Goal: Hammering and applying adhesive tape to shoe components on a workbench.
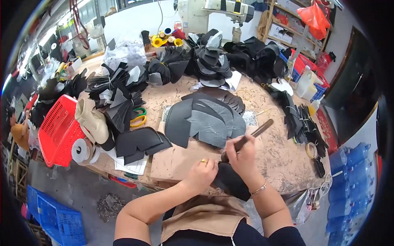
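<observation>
My right hand (241,158) is closed around a long, narrow dark-brown tool (262,127) that slants up and away to the right. Its lower end meets the edge of a black cut piece of sheet material (230,180), which hangs over the table's near edge. On the left side of that piece, my left hand (201,174), with a ring on one finger, has its fingers curled against it; the fingertips are partly hidden. Just beyond both hands lies a fanned stack of black and grey cut pieces (211,123), resting on a board (164,165).
Bundles of black pieces (168,65) line the table's far side. At left are yellow-and-green-handled scissors (138,117), a cream boot (91,121), tape rolls (82,150) and a red basket (57,131). Blue water bottles (349,184) stand at right; a blue crate (55,217) is on the floor.
</observation>
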`<state>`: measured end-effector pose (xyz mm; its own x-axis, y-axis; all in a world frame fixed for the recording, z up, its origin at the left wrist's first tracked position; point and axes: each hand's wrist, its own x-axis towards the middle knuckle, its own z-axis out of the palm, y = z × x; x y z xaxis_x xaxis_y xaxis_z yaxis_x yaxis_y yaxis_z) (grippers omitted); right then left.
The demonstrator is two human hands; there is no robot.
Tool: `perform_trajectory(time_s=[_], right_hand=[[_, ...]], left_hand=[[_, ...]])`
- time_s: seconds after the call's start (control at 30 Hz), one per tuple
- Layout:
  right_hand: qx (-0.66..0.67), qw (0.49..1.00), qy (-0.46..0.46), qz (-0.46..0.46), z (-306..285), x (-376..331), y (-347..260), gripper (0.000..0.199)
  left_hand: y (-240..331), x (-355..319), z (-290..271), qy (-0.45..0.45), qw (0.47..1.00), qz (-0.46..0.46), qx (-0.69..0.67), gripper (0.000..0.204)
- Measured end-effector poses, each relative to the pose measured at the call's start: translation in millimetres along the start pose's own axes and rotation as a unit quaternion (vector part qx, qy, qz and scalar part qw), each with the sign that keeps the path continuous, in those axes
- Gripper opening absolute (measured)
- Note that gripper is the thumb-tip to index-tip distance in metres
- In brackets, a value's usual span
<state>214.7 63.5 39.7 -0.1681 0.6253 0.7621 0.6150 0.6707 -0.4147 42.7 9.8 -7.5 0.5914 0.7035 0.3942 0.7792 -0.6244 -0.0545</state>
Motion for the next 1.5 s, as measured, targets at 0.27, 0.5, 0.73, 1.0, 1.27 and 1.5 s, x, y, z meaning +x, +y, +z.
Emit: perform_trajectory(time_s=[0.27,0.5,0.73,1.0,1.27,1.5], right_hand=[[-0.040,0.999,-0.010,-0.010,7.6,-3.8,-3.1,0.012],[-0.069,0.995,-0.002,-0.065,19.4,-0.1,-12.3,0.013],[-0.024,0.999,-0.011,-0.041,15.5,3.0,-1.2,0.013],[-0.031,0.999,-0.005,-0.022,19.5,-2.5,-7.6,0.014],[-0.075,0.996,0.049,-0.028,-0.8,10.8,-25.2,0.015],[-0.068,0.997,0.018,-0.022,13.9,-6.5,-0.5,0.012]], left_hand=[[-2.8,-0.9,4.3,0.057,0.998,0.012,-0.005,0.043],[-2.3,-0.1,-3.7,0.048,0.996,-0.037,-0.060,0.031],[-14.1,-5.5,5.3,0.090,0.981,-0.040,-0.168,0.032],[-7.6,-6.7,-0.1,0.067,0.986,-0.059,-0.139,0.032],[-27.0,12.2,13.2,0.031,0.991,0.012,-0.131,0.022],[-31.8,8.2,18.9,0.043,0.961,-0.041,-0.269,0.017]])
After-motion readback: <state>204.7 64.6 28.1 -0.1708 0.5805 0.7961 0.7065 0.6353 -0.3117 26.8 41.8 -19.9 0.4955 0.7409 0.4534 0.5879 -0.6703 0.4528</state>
